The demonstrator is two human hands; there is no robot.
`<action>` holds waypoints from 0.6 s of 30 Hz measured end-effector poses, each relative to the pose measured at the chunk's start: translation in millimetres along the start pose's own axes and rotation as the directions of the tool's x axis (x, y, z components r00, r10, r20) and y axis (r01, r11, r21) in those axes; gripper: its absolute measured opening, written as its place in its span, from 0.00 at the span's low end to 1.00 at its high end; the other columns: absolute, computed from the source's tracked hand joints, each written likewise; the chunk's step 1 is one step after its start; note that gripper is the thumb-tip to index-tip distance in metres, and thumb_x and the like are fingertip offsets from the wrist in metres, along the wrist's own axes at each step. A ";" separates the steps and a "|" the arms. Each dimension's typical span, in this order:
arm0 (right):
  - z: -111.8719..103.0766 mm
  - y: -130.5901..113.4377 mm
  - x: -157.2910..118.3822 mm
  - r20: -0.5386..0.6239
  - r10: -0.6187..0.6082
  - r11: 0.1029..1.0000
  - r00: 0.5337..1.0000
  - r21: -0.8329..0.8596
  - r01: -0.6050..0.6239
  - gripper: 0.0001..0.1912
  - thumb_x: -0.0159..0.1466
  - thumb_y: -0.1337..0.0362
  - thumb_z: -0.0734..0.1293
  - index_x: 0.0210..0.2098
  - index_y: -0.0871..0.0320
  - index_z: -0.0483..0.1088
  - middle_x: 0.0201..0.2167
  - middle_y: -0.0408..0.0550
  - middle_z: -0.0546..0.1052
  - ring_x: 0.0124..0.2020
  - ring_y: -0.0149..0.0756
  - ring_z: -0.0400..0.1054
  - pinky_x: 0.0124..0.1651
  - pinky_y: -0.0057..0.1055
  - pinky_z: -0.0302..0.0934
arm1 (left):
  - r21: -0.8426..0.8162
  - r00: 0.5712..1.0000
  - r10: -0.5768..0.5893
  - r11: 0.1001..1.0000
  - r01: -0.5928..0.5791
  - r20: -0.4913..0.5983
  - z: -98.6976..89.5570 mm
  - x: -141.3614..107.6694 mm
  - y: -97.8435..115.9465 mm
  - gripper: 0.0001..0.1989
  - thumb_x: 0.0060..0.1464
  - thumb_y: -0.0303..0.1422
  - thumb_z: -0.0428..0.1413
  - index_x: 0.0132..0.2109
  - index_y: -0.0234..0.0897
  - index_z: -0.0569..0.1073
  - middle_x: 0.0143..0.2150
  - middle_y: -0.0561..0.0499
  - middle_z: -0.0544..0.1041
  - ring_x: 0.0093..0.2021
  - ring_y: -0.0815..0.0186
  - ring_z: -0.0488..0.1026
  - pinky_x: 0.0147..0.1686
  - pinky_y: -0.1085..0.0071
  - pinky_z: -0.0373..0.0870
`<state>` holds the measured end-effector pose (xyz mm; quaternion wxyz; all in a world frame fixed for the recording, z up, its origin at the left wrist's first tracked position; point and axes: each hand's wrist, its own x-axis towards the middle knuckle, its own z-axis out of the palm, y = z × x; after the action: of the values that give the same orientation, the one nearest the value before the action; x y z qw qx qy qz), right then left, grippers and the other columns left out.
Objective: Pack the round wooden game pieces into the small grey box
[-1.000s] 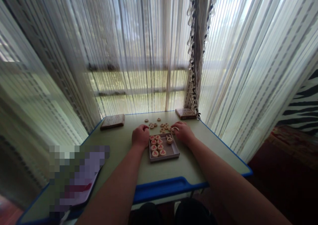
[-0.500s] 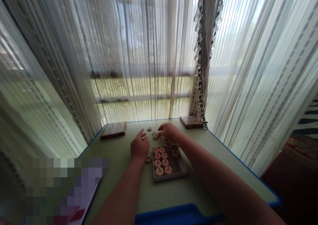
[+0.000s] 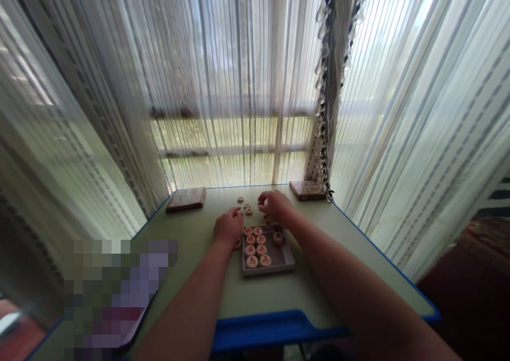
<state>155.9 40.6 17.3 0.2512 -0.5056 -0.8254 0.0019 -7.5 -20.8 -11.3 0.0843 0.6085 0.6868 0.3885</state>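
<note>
Sheer striped curtains (image 3: pixel 223 84) with daylight behind, pale-green counter (image 3: pixel 271 297) in front.
Beaded trim (image 3: pixel 322 79) hangs right of centre. Counter has blue rim (image 3: pixel 258 332). Flat brown boxes at its back corners: left box (image 3: pixel 186 199), right box (image 3: pixel 307 190). Flat purple item (image 3: pixel 137 294) at left, can't make out what. Zebra-striped panel (image 3: pixel 496 202) far right from here, reddish fabric (image 3: pixel 484 233) below it.

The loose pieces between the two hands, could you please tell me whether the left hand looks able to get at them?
Probably yes: the left hand is close beside the loose pieces, and nothing visible lies between; the right hand is on their other side, leaving that way free.
</note>
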 end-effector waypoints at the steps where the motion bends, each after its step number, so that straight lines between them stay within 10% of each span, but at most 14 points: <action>1: -1.5 -1.6 -0.2 -0.031 -0.012 0.997 0.999 0.070 0.014 0.11 0.52 0.63 0.64 0.35 0.55 0.72 0.33 0.47 0.76 0.35 0.35 0.67 0.39 0.30 0.58 | -0.007 1.000 0.013 1.000 -0.013 0.000 -0.5 -0.4 0.6 0.17 0.52 0.38 0.47 0.45 0.38 0.73 0.38 0.47 0.77 0.39 0.62 0.72 0.40 0.71 0.66; 6: -6.1 -9.1 -0.1 -0.114 -0.109 0.942 0.987 0.305 0.139 0.13 0.50 0.67 0.64 0.37 0.58 0.69 0.32 0.45 0.75 0.30 0.29 0.67 0.34 0.25 0.59 | -0.036 0.996 0.093 0.995 -0.092 0.014 -0.7 -0.3 -0.3 0.18 0.52 0.39 0.47 0.47 0.39 0.72 0.39 0.48 0.77 0.39 0.64 0.72 0.41 0.71 0.65; 18: -3.4 10.5 2.4 -0.089 -0.048 0.982 0.995 0.179 0.064 0.10 0.48 0.70 0.64 0.31 0.59 0.72 0.29 0.46 0.73 0.29 0.30 0.65 0.34 0.25 0.58 | 0.061 0.964 0.060 0.995 -0.079 0.260 10.4 10.0 -6.4 0.29 0.55 0.50 0.32 0.47 0.46 0.72 0.51 0.53 0.70 0.54 0.61 0.62 0.54 0.65 0.54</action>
<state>165.1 46.9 18.6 0.3308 -0.4568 -0.8243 0.0485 -8.8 -7.0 -18.9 0.1375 0.6801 0.6616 0.2841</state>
